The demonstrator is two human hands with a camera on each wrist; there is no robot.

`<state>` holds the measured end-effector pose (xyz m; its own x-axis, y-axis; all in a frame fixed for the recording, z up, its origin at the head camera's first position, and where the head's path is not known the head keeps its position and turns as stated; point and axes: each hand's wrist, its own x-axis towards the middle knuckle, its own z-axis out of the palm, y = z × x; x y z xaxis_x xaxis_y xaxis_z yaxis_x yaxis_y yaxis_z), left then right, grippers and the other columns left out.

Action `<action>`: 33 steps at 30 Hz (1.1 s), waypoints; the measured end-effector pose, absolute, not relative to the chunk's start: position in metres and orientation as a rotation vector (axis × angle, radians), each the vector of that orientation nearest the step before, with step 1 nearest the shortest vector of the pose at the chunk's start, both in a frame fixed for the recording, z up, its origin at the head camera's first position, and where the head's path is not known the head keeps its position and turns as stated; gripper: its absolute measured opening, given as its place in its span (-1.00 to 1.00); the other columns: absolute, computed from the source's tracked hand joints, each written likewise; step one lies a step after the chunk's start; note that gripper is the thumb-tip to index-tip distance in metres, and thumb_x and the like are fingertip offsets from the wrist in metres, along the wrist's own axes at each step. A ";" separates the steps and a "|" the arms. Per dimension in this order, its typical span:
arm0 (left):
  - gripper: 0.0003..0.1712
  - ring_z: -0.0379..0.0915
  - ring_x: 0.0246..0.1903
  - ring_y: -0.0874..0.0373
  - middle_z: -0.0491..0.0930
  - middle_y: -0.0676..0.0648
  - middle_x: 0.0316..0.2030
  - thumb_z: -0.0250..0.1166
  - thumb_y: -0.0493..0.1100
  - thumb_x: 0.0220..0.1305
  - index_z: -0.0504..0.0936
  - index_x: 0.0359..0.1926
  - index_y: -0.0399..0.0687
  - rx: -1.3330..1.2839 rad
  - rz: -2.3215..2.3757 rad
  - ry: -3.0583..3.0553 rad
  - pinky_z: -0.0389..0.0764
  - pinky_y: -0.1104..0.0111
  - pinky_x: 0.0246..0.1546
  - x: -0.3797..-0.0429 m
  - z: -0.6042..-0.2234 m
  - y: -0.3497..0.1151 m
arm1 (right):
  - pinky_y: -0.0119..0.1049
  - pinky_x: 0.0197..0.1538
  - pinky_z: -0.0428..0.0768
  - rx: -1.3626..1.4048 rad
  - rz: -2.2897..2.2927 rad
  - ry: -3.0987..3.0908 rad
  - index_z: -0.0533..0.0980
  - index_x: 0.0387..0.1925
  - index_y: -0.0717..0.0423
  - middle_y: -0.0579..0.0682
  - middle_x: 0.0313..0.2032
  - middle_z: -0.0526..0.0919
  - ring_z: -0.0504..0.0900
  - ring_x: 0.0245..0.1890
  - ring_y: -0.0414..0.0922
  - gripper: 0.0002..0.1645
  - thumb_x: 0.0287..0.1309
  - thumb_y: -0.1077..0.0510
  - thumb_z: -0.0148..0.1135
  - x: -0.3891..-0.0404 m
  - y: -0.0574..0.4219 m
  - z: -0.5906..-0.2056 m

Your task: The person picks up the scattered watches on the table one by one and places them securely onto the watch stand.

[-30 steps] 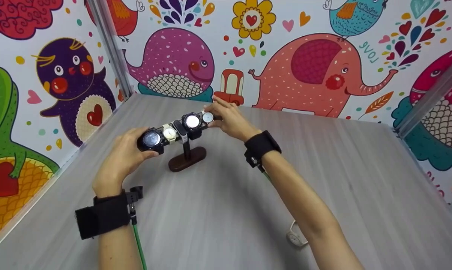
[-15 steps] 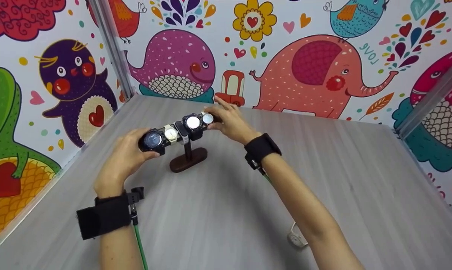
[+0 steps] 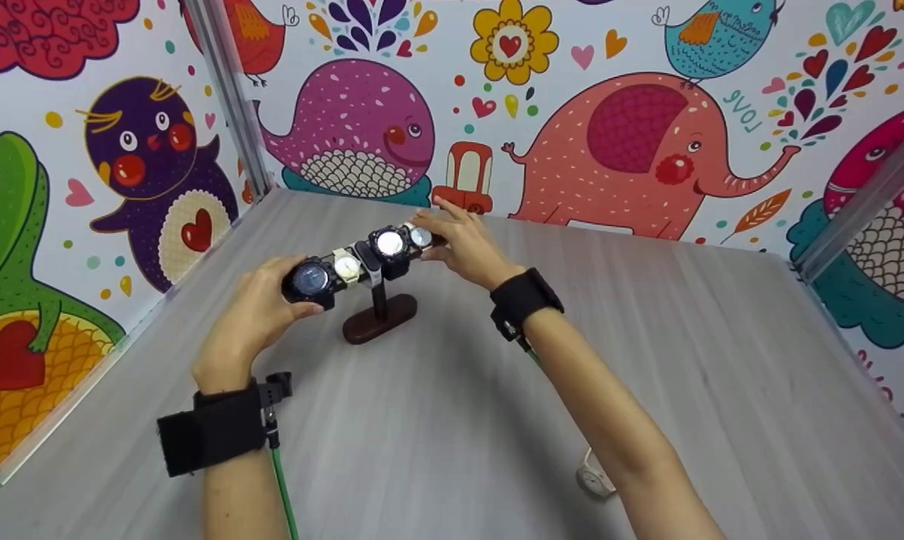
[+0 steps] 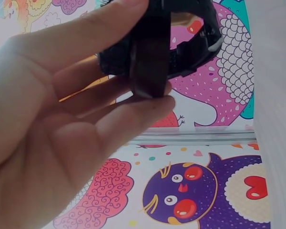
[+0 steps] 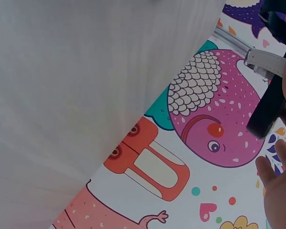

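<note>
A dark brown watch stand stands upright with its crossbar full of watches. At the bar's left end is a large black watch, then a cream watch, a slim dark band, a black watch with a bright face and a small white watch. My left hand grips the bar's left end by the black watch; the left wrist view shows thumb and fingers around the dark bar end. With thumb and fingers my right hand pinches the small white watch; its pale strap shows in the right wrist view.
A loose cream watch lies on the grey table beside my right forearm. Walls with printed cartoon animals close off the back and sides. A green cable runs along my left forearm.
Both hands keep their hold on the stand and watch in the same places. Only the head view has shifted slightly.
</note>
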<state>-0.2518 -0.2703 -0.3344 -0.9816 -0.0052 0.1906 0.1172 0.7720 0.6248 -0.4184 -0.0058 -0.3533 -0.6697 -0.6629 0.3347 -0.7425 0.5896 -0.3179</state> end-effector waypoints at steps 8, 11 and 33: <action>-0.16 0.32 0.29 -0.39 0.36 -0.48 0.32 0.47 -0.32 0.10 0.33 0.38 -0.40 -0.129 -1.003 -2.804 0.30 -0.16 0.40 -0.256 -0.334 -0.261 | 0.17 0.57 0.11 1.173 0.645 -2.664 0.32 0.45 -0.02 -0.01 0.44 0.39 0.05 0.59 0.05 -0.22 0.23 0.01 0.33 -0.410 0.015 -0.346; -0.18 0.33 0.28 -0.38 0.38 -0.49 0.30 0.47 -0.32 0.10 0.35 0.37 -0.41 -0.135 -1.003 -2.800 0.30 -0.16 0.39 -0.256 -0.334 -0.260 | 0.14 0.58 0.12 1.198 0.671 -2.647 0.28 0.48 0.03 0.02 0.46 0.35 0.08 0.58 0.06 -0.16 0.22 0.05 0.37 -0.403 0.028 -0.338; 0.07 -0.03 0.46 -0.44 -0.02 -0.47 0.50 0.42 -0.21 0.24 -0.06 0.59 -0.13 -0.276 -0.921 -2.785 0.12 -0.30 0.43 -0.243 -0.316 -0.236 | -0.06 0.23 0.63 1.341 0.534 -2.747 0.17 0.54 -0.14 0.10 0.52 0.17 0.31 0.44 0.13 0.17 -0.10 -0.09 0.54 -0.254 0.190 -0.350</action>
